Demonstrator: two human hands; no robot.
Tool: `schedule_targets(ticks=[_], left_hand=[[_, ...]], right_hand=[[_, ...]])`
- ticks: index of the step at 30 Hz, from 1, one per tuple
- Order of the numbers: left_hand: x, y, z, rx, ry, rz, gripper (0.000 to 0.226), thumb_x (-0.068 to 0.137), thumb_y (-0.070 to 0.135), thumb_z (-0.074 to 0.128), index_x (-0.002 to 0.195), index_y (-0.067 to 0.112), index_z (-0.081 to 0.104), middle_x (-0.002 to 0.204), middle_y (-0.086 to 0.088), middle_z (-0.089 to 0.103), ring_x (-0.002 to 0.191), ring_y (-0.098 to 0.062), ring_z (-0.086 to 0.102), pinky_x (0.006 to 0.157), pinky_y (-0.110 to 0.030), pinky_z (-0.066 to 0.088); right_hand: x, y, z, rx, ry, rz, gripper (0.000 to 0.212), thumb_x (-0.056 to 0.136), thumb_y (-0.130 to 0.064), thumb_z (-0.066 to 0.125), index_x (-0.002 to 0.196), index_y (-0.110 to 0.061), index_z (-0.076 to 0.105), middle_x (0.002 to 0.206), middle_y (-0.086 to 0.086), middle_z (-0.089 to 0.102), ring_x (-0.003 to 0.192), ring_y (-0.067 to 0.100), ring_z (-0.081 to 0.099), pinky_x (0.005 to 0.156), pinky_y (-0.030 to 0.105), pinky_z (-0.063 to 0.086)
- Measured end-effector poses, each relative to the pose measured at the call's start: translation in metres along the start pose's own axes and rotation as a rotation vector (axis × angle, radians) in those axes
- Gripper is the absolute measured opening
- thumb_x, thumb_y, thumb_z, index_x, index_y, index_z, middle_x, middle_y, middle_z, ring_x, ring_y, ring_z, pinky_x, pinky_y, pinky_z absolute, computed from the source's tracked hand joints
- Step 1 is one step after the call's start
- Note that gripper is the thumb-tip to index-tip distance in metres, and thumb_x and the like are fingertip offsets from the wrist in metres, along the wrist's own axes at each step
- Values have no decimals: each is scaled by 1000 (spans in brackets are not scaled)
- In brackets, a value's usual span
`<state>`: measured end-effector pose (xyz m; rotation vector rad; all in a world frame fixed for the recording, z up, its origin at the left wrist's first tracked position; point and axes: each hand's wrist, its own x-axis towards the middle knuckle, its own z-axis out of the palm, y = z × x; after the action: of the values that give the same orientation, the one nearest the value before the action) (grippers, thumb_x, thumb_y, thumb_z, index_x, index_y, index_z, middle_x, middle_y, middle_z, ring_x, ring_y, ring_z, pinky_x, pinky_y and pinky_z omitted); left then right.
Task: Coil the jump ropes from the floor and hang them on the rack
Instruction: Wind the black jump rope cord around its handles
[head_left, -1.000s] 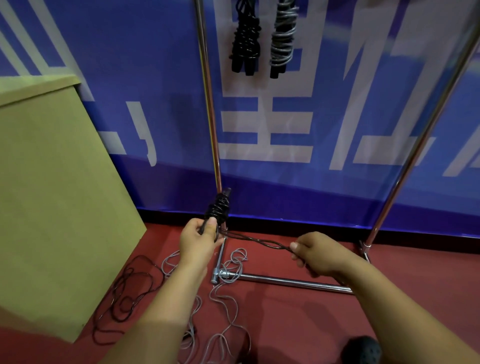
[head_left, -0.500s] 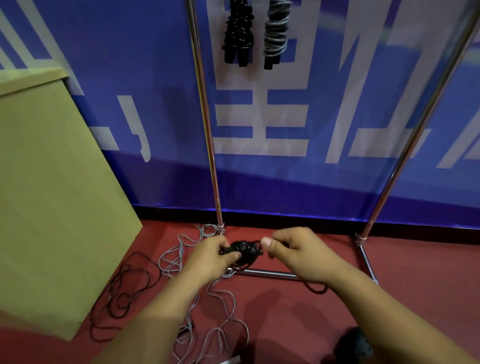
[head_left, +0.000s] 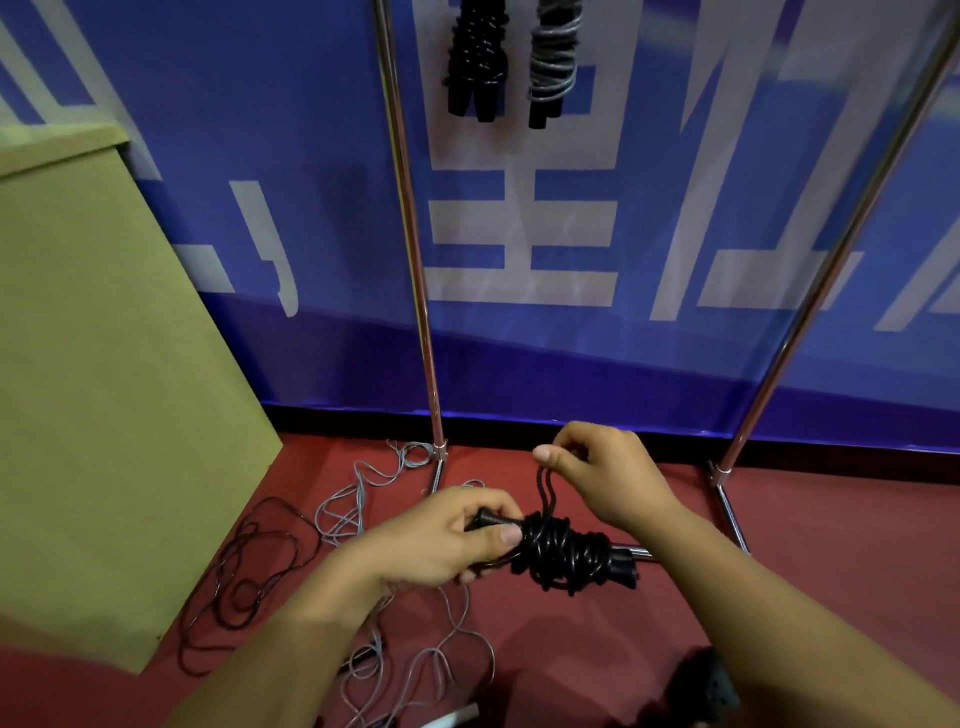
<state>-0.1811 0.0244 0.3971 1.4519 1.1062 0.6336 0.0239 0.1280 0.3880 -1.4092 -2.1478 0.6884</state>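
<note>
A: Which step is in hand here?

B: I judge it is the end of the coiling. The black jump rope (head_left: 563, 556) is already wound into a tight bundle around its handles. The left hand (head_left: 441, 545) grips the handle end, fingers and thumb curled around it. The right hand (head_left: 608, 473) pinches a short loop of cord that rises from the top of the bundle.

A: Where is the bundle relative to the hands?

B: It sticks out to the right of the left hand, held above the red floor (head_left: 831, 545), and directly below the right hand. It is in front of the base bar of the rack (head_left: 410, 249).

A: What does the next move need?

B: Probably to tuck or tighten this loop so the coil does not open, then lift it to the rack's top, where a coiled black rope (head_left: 475, 62) and a coiled grey rope (head_left: 553, 62) hang. A loose grey rope (head_left: 363, 499) and a loose black rope (head_left: 249, 571) lie on the floor near the left post.
</note>
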Motion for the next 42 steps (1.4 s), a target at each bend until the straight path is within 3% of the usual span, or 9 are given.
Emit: schedule_targets(ticks=[4,8,15,21,25,28,32,38,42], left_hand=[[-6,7,1,-250,-9,68,14,95,26,58,93,13,59,69,1,51,57,-8,50,51,-20,41],[-3,9,0,-523,224,82,33,97,25,58,110,-4,49,64,-1,51,50,-10,46,48,-23,38],[12,4,-8,-707,659,70,18,101,26,49,106,9,55,59,-2,46,45,-11,39,44,-22,36],[22,-5,-7,-459,897,15,27,102,31,53,87,10,59,57,-1,50,46,-13,41,45,-25,36],[25,-15,-10,-230,972,-50,30,100,31,57,79,9,60,55,-1,52,44,-11,42,47,-27,36],[24,-19,-12,130,942,-69,29,96,34,61,73,18,59,54,6,55,47,-5,46,53,-22,37],[23,-22,-17,400,901,-111,24,94,37,63,74,25,58,62,8,57,59,-4,52,51,-14,34],[24,-22,-18,537,793,-206,27,87,40,72,79,14,66,66,3,63,63,-13,59,53,-23,37],[22,-20,-17,592,664,-246,35,86,39,73,73,9,60,61,2,54,55,-13,46,50,-27,31]], right_hand=[[0,-7,9,79,-106,-4,34,86,-53,66,70,-23,64,57,-3,60,54,6,53,57,28,44],[-4,-13,23,24,-243,-2,27,90,-16,60,64,-19,54,56,-6,55,58,12,59,57,26,40],[-23,-40,39,120,-178,-102,41,103,-39,41,69,-16,45,65,3,60,68,27,56,68,42,44],[-36,-55,44,156,-177,-116,43,103,-46,32,69,-22,41,64,-4,52,67,23,51,68,42,43],[-43,-56,51,5,-265,-174,27,99,-43,45,86,-19,48,89,12,66,85,36,59,69,40,43],[-46,-56,52,-134,-311,-198,21,96,-37,48,99,-17,52,105,13,66,99,39,59,74,40,45],[-46,-59,41,-298,-281,-224,31,96,-45,45,102,-17,56,106,15,66,101,42,59,74,40,45],[-45,-62,29,-294,-210,-243,22,96,-33,43,97,-16,58,103,10,63,94,38,60,70,40,42],[-46,-59,24,-243,-259,-254,20,94,-26,41,97,-17,59,100,9,62,93,33,59,76,41,44]])
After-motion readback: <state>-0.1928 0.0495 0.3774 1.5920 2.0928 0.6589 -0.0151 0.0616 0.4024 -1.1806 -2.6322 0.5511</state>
